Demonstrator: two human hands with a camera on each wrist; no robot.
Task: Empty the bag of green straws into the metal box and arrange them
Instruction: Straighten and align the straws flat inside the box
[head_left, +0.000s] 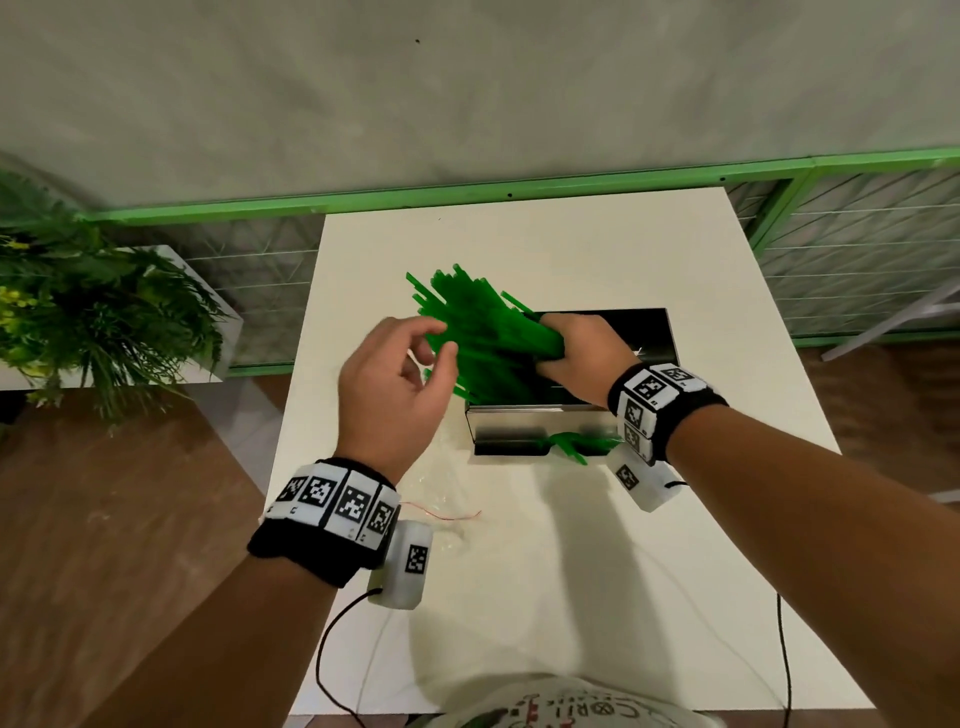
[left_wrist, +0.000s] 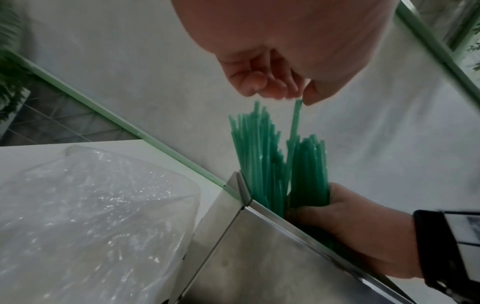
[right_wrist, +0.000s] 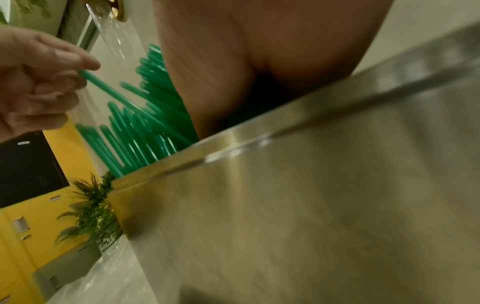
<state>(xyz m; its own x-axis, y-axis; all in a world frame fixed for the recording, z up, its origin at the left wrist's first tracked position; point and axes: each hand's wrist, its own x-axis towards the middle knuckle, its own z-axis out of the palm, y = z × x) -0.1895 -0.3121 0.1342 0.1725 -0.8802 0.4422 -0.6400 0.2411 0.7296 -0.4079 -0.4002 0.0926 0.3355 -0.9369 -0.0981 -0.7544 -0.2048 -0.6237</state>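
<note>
A thick bundle of green straws (head_left: 467, 312) leans up and to the left out of the shiny metal box (head_left: 519, 415) on the white table. My right hand (head_left: 550, 347) reaches into the box and grips the bundle low down, fingers wrapped round it. My left hand (head_left: 441, 349) hovers at the box's left end with curled fingers. In the left wrist view its thumb and fingers (left_wrist: 309, 98) pinch the tip of a single straw (left_wrist: 294, 127) that stands taller than the rest. The empty clear plastic bag (head_left: 441, 499) lies flat on the table near the box's left corner.
The white table (head_left: 571, 571) is small, with wooden floor to its left and right. A leafy plant (head_left: 104, 322) stands on a low stand at the far left. A green-framed wire fence (head_left: 519, 187) runs behind the table. Cables trail from both wristbands.
</note>
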